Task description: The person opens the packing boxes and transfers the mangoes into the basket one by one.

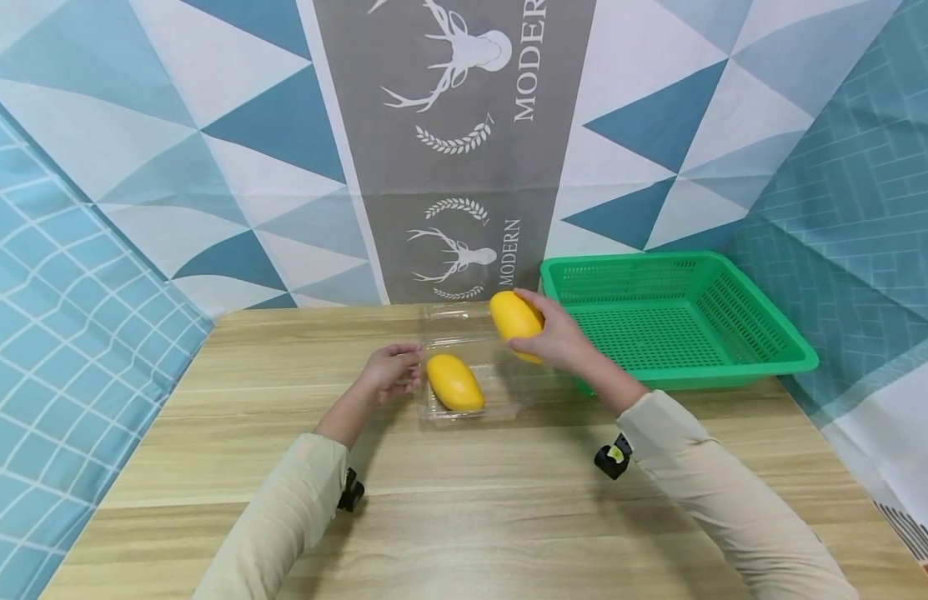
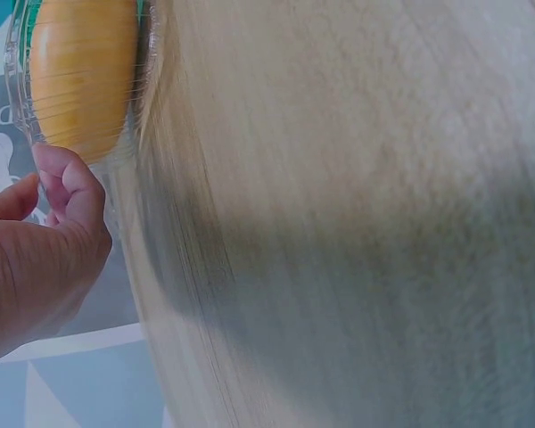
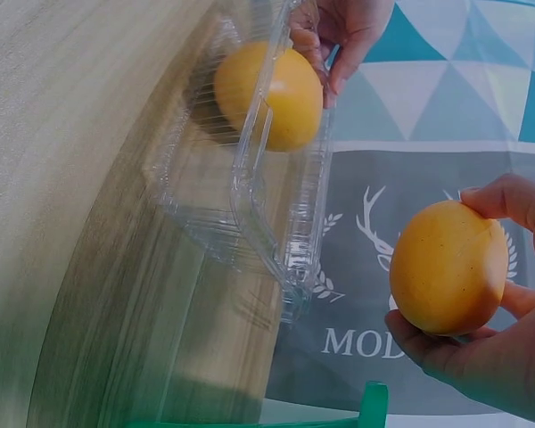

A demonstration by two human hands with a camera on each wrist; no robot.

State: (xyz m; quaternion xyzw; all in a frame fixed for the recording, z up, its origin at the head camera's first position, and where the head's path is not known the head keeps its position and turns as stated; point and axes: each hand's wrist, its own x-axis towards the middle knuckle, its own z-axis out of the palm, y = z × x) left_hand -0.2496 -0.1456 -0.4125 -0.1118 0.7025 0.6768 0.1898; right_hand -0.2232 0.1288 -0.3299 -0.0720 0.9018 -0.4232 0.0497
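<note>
On the wooden tabletop (image 1: 464,508), an open clear plastic box (image 1: 506,388) contains one yellow fruit (image 1: 454,383), lying toward its left side. Farther back and to the right stands a green basket (image 1: 696,374) with slotted walls and a mesh floor. The left hand (image 1: 394,368), fingers bent, pinches the box's left edge between thumb and fingertips. The right hand (image 1: 559,337), parted to the fruit's width, grasps the raised fruit (image 1: 514,320) near the box's right rear. Totals: two fruits, one box, one basket.

Bright head view, dimmer wrist views, soft shadows across table (image 1: 464,517)
</note>
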